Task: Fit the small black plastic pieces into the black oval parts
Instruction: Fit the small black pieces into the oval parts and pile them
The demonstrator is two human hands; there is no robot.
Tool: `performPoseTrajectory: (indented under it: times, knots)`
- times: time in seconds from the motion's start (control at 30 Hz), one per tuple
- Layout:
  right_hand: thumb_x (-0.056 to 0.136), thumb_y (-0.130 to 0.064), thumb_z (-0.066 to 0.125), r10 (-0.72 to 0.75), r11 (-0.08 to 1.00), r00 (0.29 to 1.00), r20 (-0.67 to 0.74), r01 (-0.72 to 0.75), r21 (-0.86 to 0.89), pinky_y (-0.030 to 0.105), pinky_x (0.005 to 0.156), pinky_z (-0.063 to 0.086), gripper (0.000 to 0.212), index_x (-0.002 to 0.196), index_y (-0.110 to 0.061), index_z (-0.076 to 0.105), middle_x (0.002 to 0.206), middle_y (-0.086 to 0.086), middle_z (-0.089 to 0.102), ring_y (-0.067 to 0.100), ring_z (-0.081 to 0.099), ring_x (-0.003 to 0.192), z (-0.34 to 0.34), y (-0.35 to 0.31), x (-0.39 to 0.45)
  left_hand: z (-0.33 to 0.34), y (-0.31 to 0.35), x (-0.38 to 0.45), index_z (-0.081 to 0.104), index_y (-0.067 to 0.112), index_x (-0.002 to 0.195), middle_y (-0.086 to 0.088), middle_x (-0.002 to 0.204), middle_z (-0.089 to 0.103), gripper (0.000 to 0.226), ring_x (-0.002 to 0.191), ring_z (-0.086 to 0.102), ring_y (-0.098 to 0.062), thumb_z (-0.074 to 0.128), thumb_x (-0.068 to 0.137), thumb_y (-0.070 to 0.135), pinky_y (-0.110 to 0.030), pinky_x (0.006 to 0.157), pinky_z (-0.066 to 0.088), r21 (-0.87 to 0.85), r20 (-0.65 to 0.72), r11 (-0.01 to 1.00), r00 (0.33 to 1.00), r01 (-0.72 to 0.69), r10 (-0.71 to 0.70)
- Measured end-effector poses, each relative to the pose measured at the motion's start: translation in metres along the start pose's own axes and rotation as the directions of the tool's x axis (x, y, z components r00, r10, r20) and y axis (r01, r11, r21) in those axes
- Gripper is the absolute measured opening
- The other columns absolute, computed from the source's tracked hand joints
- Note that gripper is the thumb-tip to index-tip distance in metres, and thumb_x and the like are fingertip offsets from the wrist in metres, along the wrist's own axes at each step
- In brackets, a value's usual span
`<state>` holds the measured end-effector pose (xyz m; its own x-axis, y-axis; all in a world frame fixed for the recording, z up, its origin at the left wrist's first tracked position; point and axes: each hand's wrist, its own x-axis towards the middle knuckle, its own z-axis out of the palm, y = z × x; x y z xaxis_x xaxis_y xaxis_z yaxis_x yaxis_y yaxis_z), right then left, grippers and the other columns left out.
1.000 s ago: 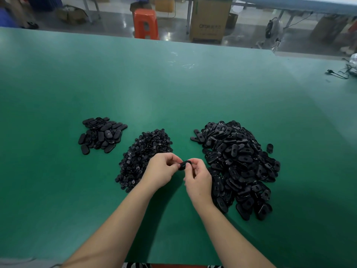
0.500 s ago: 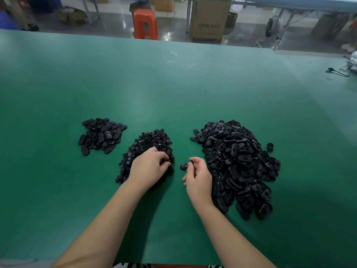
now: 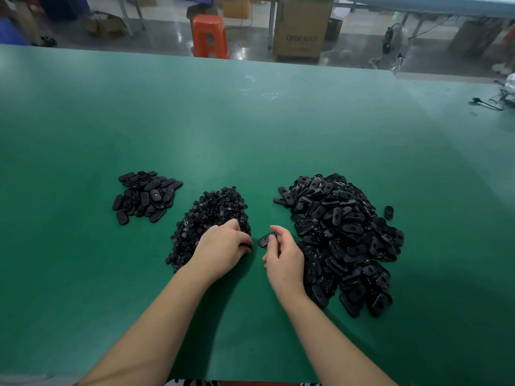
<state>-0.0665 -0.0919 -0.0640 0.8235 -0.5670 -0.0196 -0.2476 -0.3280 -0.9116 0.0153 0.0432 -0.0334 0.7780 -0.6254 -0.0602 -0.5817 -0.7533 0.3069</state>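
A heap of small black plastic pieces (image 3: 211, 215) lies in the middle of the green table (image 3: 250, 129). My left hand (image 3: 223, 246) rests on its near right edge, fingers curled down into the pieces; whether it grips one is hidden. My right hand (image 3: 284, 257) pinches one black oval part (image 3: 267, 239) just above the table, between the two heaps. A large pile of black oval parts (image 3: 342, 235) lies right of that hand. A smaller pile of oval parts (image 3: 145, 195) lies at the left.
One stray oval part (image 3: 388, 212) lies right of the large pile. A black cable (image 3: 487, 103) lies at the far right of the table. Beyond the far edge stand an orange stool (image 3: 209, 36) and a cardboard box (image 3: 301, 32).
My left hand has left the oval part and dropped onto the heap of small pieces. My right hand stays in place with the oval part.
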Motion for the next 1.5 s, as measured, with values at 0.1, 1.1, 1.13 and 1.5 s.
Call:
performPoseTrajectory:
  times: [0.1, 1.1, 1.13, 1.5]
  knots:
    - [0.104, -0.019, 0.051, 0.002, 1.000, 1.000, 0.001, -0.002, 0.001, 0.048, 0.083, 0.055, 0.022, 0.122, -0.018, 0.064, 0.091, 0.007, 0.074, 0.025, 0.069, 0.081, -0.001, -0.001, -0.001, 0.001, -0.001, -0.001, 0.072, 0.037, 0.113, 0.006, 0.105, 0.051, 0.020, 0.093, 0.059, -0.026, 0.059, 0.098, 0.039, -0.033, 0.078, 0.045, 0.014, -0.001, 1.000, 1.000, -0.011, 0.011]
    - [0.103, -0.020, 0.054, -0.002, 0.998, 1.000, -0.006, 0.003, 0.069, 0.052, 0.068, 0.058, 0.008, 0.105, -0.025, 0.060, 0.084, -0.003, 0.071, 0.011, 0.066, 0.059, -0.001, 0.001, -0.002, -0.012, 0.014, 0.001, 0.068, 0.026, 0.080, 0.010, 0.068, 0.067, 0.013, 0.058, 0.056, 0.000, 0.075, 0.089, 0.020, -0.011, 0.059, 0.042, -0.599, -0.188, 0.796, 0.952, 0.084, -0.242]
    - [0.103, -0.020, 0.054, -0.003, 0.997, 1.000, -0.006, 0.004, 0.076, 0.051, 0.067, 0.058, 0.008, 0.104, -0.026, 0.059, 0.082, -0.003, 0.071, 0.009, 0.065, 0.056, -0.001, 0.001, -0.002, -0.010, 0.014, 0.002, 0.070, 0.027, 0.078, 0.009, 0.068, 0.068, 0.014, 0.057, 0.056, 0.000, 0.077, 0.088, 0.019, -0.011, 0.058, 0.043, -0.645, -0.167, 0.757, 0.949, 0.099, -0.267]
    - [0.103, -0.019, 0.054, -0.008, 0.996, 1.000, -0.011, 0.009, 0.088, 0.051, 0.068, 0.058, 0.015, 0.101, -0.034, 0.053, 0.086, -0.003, 0.074, 0.009, 0.065, 0.056, 0.000, 0.003, -0.001, 0.003, 0.020, 0.003, 0.078, 0.015, 0.084, -0.001, 0.062, 0.069, 0.010, 0.053, 0.060, -0.012, 0.079, 0.086, 0.005, -0.023, 0.051, 0.050, -0.895, 0.031, 0.399, 0.921, 0.198, -0.387]
